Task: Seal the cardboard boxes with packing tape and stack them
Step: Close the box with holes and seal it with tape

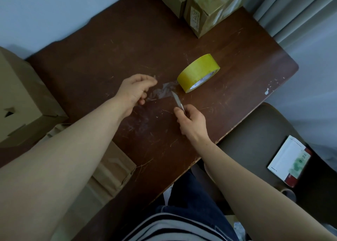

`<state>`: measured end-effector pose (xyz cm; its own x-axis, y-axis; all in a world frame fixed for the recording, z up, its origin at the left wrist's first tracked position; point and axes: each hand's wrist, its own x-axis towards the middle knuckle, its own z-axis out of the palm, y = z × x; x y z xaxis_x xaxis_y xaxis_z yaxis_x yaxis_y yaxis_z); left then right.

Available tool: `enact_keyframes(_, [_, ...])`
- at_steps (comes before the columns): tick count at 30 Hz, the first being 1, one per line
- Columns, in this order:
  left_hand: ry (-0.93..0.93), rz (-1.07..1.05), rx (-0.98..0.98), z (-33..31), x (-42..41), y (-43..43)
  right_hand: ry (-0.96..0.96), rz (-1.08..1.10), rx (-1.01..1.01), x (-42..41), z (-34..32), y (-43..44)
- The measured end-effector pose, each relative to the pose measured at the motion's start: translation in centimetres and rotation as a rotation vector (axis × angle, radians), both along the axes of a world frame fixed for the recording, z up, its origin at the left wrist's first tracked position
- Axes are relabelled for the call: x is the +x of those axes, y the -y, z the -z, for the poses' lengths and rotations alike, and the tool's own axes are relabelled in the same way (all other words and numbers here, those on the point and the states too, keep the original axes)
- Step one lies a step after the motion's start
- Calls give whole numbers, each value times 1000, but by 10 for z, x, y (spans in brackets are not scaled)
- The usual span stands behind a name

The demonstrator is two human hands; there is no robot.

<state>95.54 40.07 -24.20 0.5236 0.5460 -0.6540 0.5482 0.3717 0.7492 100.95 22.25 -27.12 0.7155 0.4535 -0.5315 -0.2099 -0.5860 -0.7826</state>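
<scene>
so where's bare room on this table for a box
Bare: dark brown wooden table beyond the left hand, and right of the yellow tape roll. Crowded: around the clear tape strip, thin metal blade and right hand; taped cardboard boxes fill the far corner.

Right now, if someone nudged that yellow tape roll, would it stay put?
Probably not: the tape roll stands on its edge on the table, so it could roll or tip. The strip running to the left hand may hold it back a little.

Yellow tape roll (198, 72) — dark brown table (145, 40) — striped shirt (173, 228).
</scene>
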Motion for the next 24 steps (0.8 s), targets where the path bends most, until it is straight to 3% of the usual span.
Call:
enact_keyframes(4, [-12,151,-272,-14,-17,4,-223,211,201,-5,-6,-7])
enact_keyframes(8, [-55,211,-277,-24,-28,10,-235,154,220,-17,-14,-11])
enact_keyframes(11, [-84,85,-205,-28,-30,8,119,-241,-124,-22,-10,-1])
enact_keyframes(14, [-69,79,-206,-31,-31,7,468,-593,-236,-33,-4,-1])
enact_keyframes(16, [-50,103,-236,-32,-30,11,621,-742,-319,-34,-4,-7])
enact_keyframes(18, [-38,123,-253,-33,-31,12,657,-754,-361,-31,-5,-12])
enact_keyframes(20, [-31,136,-250,-34,-32,12,494,-498,-201,-25,-10,-15])
enact_keyframes(22, [-31,157,-233,-34,-34,13,-59,-24,101,-20,-25,-23])
enact_keyframes(23, [-33,166,-227,-34,-35,14,-321,146,210,-18,-31,-28])
enact_keyframes(24, [-32,174,-225,-35,-36,16,-461,203,265,-14,-34,-31])
